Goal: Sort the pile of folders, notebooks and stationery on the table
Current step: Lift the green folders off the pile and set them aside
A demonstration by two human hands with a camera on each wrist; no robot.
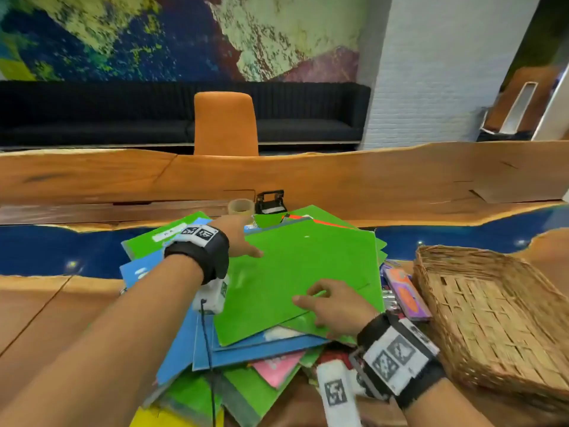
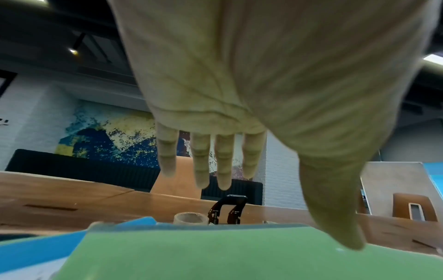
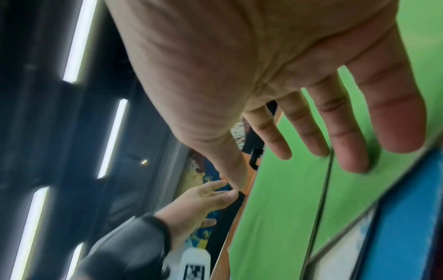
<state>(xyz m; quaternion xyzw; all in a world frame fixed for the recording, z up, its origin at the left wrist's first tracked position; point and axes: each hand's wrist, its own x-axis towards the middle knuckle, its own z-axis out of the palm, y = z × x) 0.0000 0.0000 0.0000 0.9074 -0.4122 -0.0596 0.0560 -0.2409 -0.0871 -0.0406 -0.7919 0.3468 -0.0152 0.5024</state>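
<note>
A big green folder lies on top of a messy pile of blue folders, green folders and notebooks at the table's middle. My left hand reaches over the folder's far left edge with straight, spread fingers, thumb down towards the green surface. My right hand lies flat near the folder's near right corner, its fingers straight and resting on the green cover. Neither hand holds anything.
A woven basket stands right of the pile. A tape roll and a black hole punch sit behind the pile. A pink notebook and a patterned item poke out. An orange chair stands beyond the table.
</note>
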